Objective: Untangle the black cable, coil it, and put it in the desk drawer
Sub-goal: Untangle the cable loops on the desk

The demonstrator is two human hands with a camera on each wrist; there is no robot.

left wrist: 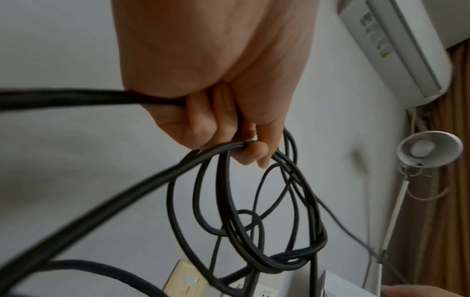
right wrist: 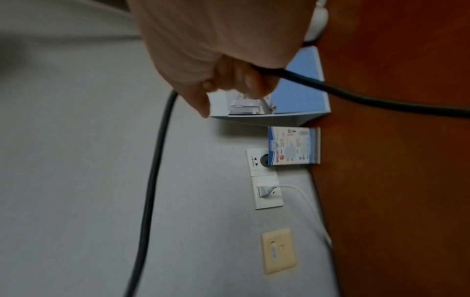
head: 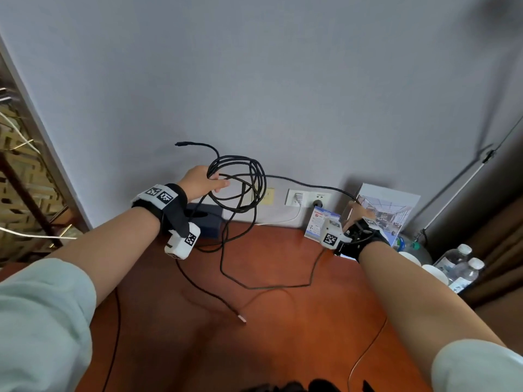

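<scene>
2 hands are raised over the desk, well apart, and both hold the same cable. Left hand has its fingers curled round several gathered loops, held up in front of the wall; the left wrist view shows the fingers closed on the bundle, with the loops hanging below them and 1 strand running off to the left edge, which the head view does not make clear. Right hand grips a single run of the cable; only the right wrist view shows the strand passing through the curled fingers, entering from below and leaving toward the right.

Between the hands the cable spans the air in 1 shallow arc. Above the left hand a free end sticks up to the left. Below the loops, slack drops to the desk and trails toward the camera, ending in a plug lying on the wood.

Behind the span, on the wall, are 2 white sockets and 1 cream plate; a white plug sits in 1 socket. Just beyond the right hand stand a card and a leaflet. Right of that hand are bottles. Only the left wrist view shows the lamp and air conditioner. No view shows a drawer.
</scene>
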